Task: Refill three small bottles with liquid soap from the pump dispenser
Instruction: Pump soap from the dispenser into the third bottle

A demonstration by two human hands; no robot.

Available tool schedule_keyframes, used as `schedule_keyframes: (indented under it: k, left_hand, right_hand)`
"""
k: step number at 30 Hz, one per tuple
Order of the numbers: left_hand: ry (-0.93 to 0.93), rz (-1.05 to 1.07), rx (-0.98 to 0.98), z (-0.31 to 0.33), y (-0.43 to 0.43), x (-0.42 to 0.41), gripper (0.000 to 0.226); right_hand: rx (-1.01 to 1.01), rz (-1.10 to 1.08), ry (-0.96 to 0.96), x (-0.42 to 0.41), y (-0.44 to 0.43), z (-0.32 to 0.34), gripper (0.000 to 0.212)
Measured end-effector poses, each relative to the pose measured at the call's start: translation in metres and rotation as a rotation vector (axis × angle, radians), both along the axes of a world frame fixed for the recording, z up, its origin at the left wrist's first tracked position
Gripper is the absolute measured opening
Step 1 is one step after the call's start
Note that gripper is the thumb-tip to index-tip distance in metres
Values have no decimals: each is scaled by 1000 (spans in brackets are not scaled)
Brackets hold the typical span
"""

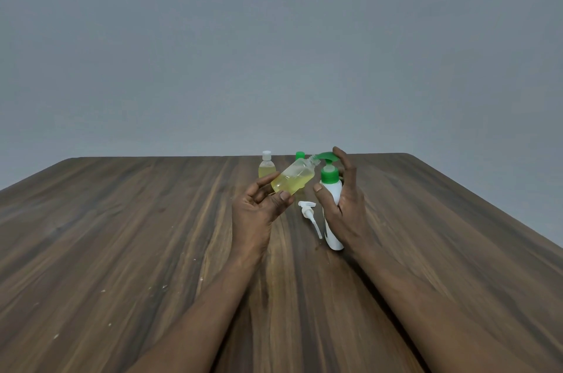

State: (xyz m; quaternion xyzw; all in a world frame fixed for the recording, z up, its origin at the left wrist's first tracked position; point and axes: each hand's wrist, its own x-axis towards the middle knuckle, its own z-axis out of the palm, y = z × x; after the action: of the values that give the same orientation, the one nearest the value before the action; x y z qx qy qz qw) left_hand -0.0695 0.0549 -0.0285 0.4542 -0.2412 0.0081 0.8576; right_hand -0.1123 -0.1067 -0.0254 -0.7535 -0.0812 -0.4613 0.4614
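Observation:
My left hand (259, 205) holds a small clear bottle (294, 179) of yellow soap, tilted, its open threaded neck pointing up-right at the green pump spout (324, 155). My right hand (344, 202) grips the white pump dispenser (332, 220) with the green collar, a finger lying over the pump head. A second small bottle (266, 168) with a white cap stands behind, part full of yellow liquid. A third bottle with a green cap (300, 155) shows behind the tilted one, its body mostly hidden.
A loose white pump top with a dip tube (309, 214) lies on the wooden table (152, 235) between my hands. The table's far edge meets a plain grey wall. Small pale crumbs dot the near left of the tabletop.

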Motion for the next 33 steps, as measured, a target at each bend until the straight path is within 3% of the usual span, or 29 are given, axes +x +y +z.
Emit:
schedule_keyframes:
  k: [10,19,29,33]
  left_hand:
    - [-5,-12,-8,2,0,-2,45]
    - [-7,-16,-14,3,0,-1,45]
    - [-4,-27,-9,2,-2,-1,44]
    - [0,-34,-19,2,-2,-1,42]
  right_hand:
    - [-62,-26,29,3,-8,-1,74]
    - [-69,7,-24,3,-6,1,70]
    - [-101,3,-7,7,-9,1,97]
    - [-102,-6,-20,6,-9,2,87]
